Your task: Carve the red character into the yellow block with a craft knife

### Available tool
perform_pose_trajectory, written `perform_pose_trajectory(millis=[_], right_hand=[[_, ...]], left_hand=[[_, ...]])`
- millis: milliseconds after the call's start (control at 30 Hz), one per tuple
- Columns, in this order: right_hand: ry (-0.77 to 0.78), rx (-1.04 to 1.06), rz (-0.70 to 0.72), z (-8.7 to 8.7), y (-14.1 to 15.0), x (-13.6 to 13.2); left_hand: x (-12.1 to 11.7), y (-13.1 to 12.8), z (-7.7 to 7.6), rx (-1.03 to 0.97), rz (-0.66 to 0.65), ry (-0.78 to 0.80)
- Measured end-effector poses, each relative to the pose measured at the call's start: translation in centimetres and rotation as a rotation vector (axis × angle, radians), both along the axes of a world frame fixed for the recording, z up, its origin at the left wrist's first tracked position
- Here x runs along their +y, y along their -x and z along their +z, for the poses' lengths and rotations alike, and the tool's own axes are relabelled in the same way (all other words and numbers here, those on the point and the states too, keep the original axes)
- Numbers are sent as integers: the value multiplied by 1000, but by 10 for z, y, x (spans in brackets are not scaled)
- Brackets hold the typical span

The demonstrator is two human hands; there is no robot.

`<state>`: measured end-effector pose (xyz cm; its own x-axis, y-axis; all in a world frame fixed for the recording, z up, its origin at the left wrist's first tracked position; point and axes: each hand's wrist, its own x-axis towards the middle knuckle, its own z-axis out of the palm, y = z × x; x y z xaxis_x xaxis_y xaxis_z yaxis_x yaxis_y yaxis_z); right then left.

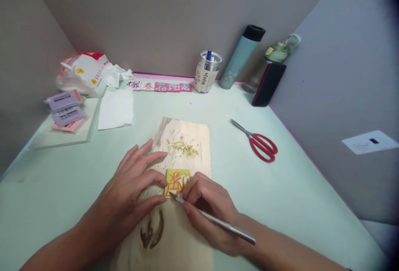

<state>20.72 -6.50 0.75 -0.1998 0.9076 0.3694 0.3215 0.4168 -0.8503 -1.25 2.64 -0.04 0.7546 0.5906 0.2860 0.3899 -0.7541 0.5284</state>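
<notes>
A craft knife (222, 224) with a slim metal handle is pinched in my right hand (212, 208), its blade tip on the lower part of a small yellow carving block (174, 175). Red characters are drawn on the block, and pale cut areas show among them. My left hand (134, 183) holds the block steady at its left edge with thumb and a fingertip, its other fingers spread above. Beneath the block lies a wooden board (199, 131). Yellow shavings (185, 148) are scattered on the board beyond the block. My right fingers hide the block's right side.
Red-handled scissors (263, 147) lie at right. Along the back stand a clear cup (207, 73), a blue-green flask (241, 57), a green-lidded bottle (279, 50) and a phone (269, 84). Wrapped blocks (67, 107), a plastic bag (89, 71) and white paper (116, 109) lie at left.
</notes>
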Motion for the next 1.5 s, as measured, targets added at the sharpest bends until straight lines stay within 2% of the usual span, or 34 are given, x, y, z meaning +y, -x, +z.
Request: perform_pose_trajectory(millis=[467,1167,1500], right_hand=[[-25,-27,65,0,-1,1],[48,44,-37,-2,0,-1],[-4,-24,33,0,0,0]], left_hand=[[-1,-3,3,-3,-7,-19],[-1,-1,-1,10,-13,5],[-1,-3,1,-10,-4,-3]])
